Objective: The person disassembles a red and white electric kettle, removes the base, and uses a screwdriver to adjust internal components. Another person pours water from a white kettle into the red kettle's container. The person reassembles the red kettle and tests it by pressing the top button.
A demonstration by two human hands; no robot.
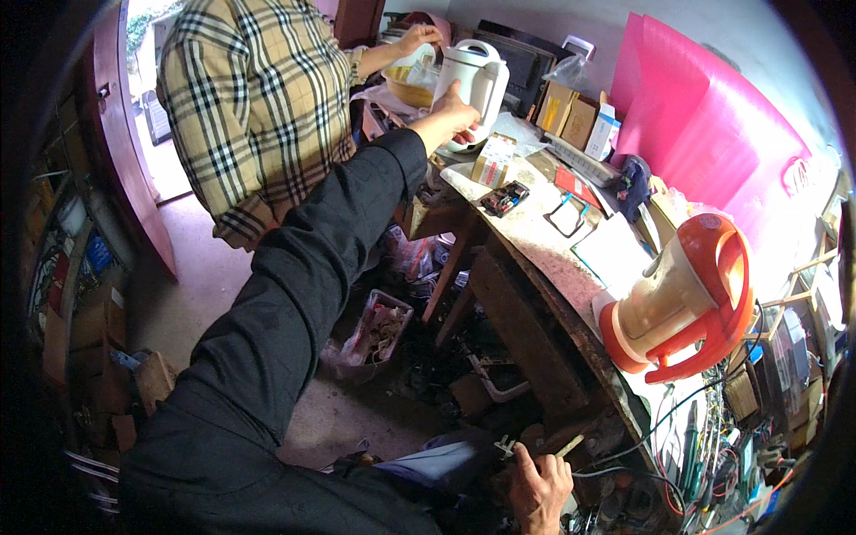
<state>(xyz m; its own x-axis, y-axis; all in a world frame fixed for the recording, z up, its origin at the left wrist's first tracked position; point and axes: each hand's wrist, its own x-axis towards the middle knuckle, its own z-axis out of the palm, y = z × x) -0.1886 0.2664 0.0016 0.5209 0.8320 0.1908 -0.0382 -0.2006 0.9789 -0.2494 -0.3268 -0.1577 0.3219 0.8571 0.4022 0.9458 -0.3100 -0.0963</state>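
Note:
My left hand (453,119) grips the side of a white jug-shaped appliance (473,85) at the back left of the cluttered table (571,276). Low at the bottom, my right hand (539,490) is closed on a plug (505,446), whose prongs stick out; a dark cord runs from near it toward an orange-and-cream jug appliance (660,303) at the table's right. A small carton (495,160) and a tray of small parts (506,198) lie beside the white appliance.
A person in a plaid shirt (254,125) stands at left, a hand (415,40) raised by a yellow basin (401,85). Boxes (571,116) and a pink sheet (687,98) line the back. A plastic bin (374,334) sits below; tools (691,446) crowd the right.

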